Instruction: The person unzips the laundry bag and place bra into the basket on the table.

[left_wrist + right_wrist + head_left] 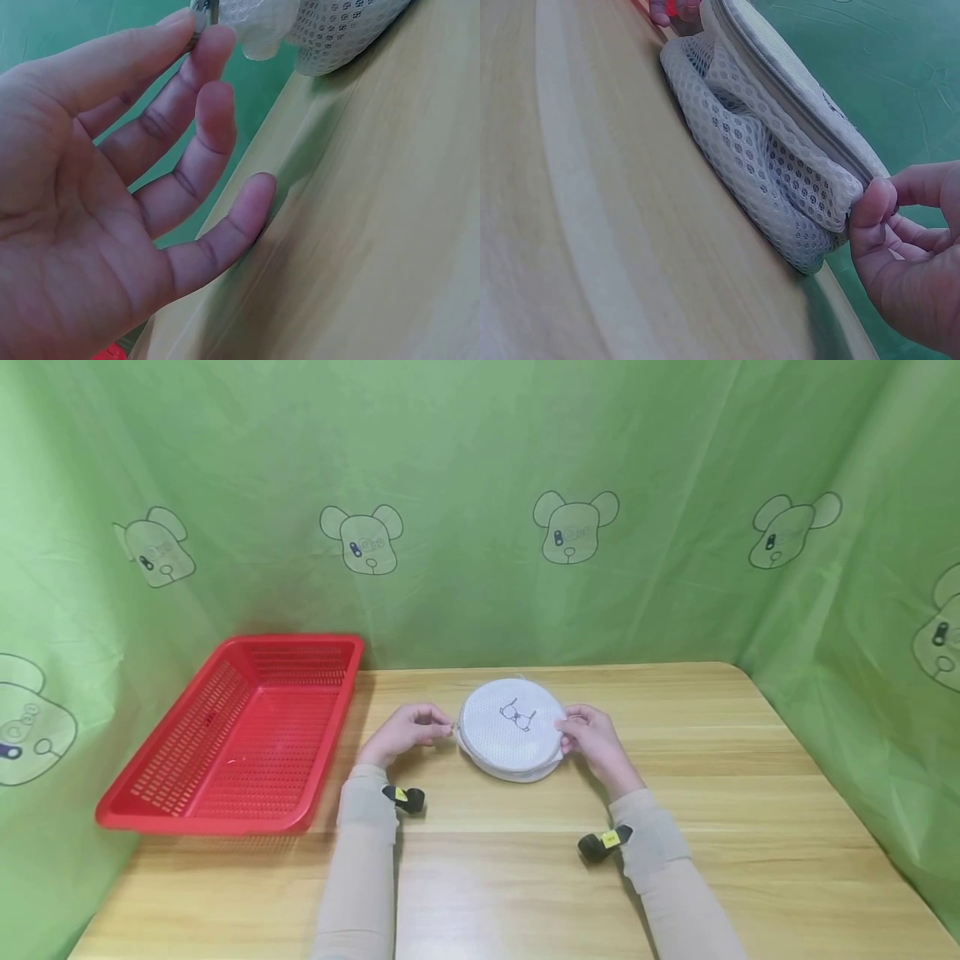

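Observation:
A round white mesh laundry bag (498, 739) with a zipper around its top and a small dark line drawing on the lid lies on the table. At its left edge my left hand (408, 732) pinches a small metal zipper pull (213, 10) between thumb and forefinger, the other fingers spread loosely. My right hand (597, 745) pinches the bag's right rim between thumb and fingertips. In the right wrist view the soft mesh side (757, 157) sags in folds below the zipper (780, 82).
A red plastic basket (318, 760) with slotted walls stands at the table's left side. The wooden table (495, 877) reaches back to a green curtain (465, 610) printed with bear heads, which also hangs at both sides.

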`<act>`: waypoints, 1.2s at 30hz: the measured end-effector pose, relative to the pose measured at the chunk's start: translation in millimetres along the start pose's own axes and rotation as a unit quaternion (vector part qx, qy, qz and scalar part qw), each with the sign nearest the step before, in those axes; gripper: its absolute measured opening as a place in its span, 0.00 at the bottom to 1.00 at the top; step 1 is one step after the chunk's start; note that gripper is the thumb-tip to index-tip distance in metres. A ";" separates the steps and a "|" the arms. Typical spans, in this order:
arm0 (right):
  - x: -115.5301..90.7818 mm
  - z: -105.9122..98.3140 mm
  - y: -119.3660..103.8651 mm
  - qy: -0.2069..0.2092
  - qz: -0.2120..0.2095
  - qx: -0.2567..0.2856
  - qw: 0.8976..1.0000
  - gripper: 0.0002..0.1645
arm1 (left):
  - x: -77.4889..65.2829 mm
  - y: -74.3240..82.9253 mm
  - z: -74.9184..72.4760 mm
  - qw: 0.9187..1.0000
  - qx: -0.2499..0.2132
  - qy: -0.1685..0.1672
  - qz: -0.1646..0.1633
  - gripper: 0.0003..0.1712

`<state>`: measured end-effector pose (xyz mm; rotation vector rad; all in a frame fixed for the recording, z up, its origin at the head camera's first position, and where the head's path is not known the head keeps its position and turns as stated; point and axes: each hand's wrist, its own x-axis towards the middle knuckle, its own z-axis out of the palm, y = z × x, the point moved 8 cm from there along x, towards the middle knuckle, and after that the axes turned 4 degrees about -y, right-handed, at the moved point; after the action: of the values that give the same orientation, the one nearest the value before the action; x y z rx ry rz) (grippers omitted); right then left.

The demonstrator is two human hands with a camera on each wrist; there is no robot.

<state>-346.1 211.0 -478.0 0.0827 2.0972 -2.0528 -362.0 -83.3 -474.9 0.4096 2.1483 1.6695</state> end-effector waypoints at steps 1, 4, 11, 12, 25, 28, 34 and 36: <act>-0.1 0.1 0.0 0.002 0.001 0.000 1.000 0.21 | -0.3 -0.3 0.3 1.000 -0.002 -0.003 -0.002 0.09; 0.0 0.4 0.3 0.002 0.002 -0.002 1.000 0.22 | -1.1 -0.7 1.0 1.000 0.001 -0.009 -0.005 0.11; 0.2 -0.5 0.8 0.003 -0.001 -0.005 1.000 0.23 | -2.3 0.5 5.1 0.999 0.004 -0.034 -0.004 0.12; 0.1 -0.7 0.9 0.003 -0.001 -0.006 1.000 0.23 | -2.4 0.6 5.5 0.999 0.007 -0.036 -0.004 0.12; 0.3 -1.7 1.8 0.000 0.000 -0.005 1.000 0.22 | -2.7 -1.1 12.1 0.997 0.034 -0.072 -0.013 0.11; -0.4 -1.5 1.9 -0.006 0.002 -0.003 1.000 0.22 | -3.4 -0.9 12.7 0.996 0.039 -0.074 -0.017 0.10; -0.5 -0.7 1.9 -0.022 0.002 -0.007 1.000 0.21 | -2.0 -1.7 9.4 0.997 0.038 -0.059 -0.018 0.10; -0.5 -0.9 1.5 -0.024 0.002 -0.012 1.000 0.21 | -1.2 -2.7 7.7 0.998 0.034 -0.051 -0.018 0.11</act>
<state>-345.5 212.1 -479.4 0.0334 2.0914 -2.0068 -357.3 -77.9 -479.1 0.4630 2.1288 1.5263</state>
